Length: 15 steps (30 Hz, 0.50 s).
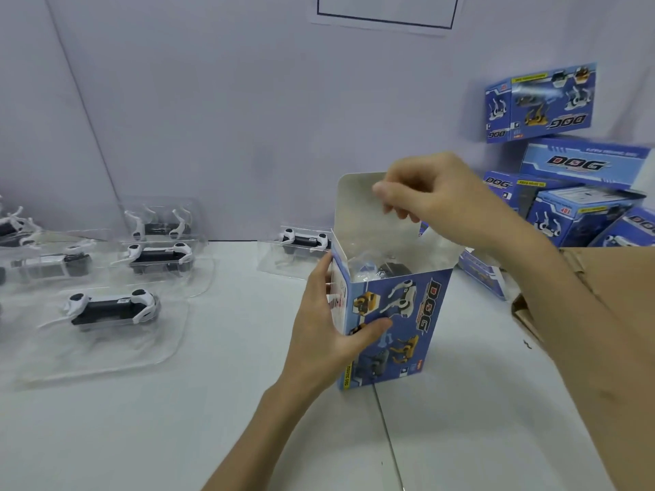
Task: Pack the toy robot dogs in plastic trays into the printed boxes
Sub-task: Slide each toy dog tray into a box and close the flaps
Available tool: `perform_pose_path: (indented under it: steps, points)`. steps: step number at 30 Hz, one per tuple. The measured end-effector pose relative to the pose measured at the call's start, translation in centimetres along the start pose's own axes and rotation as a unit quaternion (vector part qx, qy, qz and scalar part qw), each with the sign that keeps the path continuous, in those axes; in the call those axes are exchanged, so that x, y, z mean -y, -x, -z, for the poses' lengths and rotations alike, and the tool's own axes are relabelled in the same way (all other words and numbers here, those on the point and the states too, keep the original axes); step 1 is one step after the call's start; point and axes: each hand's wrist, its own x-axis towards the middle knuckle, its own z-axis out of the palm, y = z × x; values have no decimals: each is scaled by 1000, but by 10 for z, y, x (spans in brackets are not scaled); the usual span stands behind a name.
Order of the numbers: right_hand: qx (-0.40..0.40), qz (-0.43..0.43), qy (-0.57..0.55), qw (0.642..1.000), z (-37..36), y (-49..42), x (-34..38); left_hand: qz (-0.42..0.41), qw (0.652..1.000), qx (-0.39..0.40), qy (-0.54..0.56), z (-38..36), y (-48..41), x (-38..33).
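Left hand [329,331] grips the printed box [407,324] at its near-left corner, thumb on the front. The box stands on end on the white table [212,419], long axis vertical, mouth up, "DOG" reading sideways. The clear tray [372,255] with its toy robot dog [393,269] sits inside, directly under the right hand [436,196] - fingers pinched by the raised flap [354,203], on what I cannot tell. More trayed dogs [113,308] lie far left; "DOG" boxes [581,164] are stacked far right.

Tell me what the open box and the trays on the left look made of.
The open box looks like thin printed card, glossy blue outside, plain white inside its raised flap. The trays: clear, thin, shiny plastic, probably moulded; the table shows through them.
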Motion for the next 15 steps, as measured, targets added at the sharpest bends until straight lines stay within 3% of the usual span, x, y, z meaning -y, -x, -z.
perform_pose_path:
  steps: [3,4,6,9,15]
  points:
    - [189,-57,137,971,-29,-7,-4,-7,1000,9,-26,1,-1,1]
    - [216,-68,154,962,-40,-5,-6,-8,999,3,-32,2,-2,1]
    - [209,-76,144,964,-49,1,-11,-41,996,-34,-65,2,-2,-3]
    - [197,-72,127,969,-48,4,-9,-161,972,-95,-143,1,-1,-9]
    - [207,-85,130,966,-46,8,-2,-228,951,-62,-200,3,-3,-14]
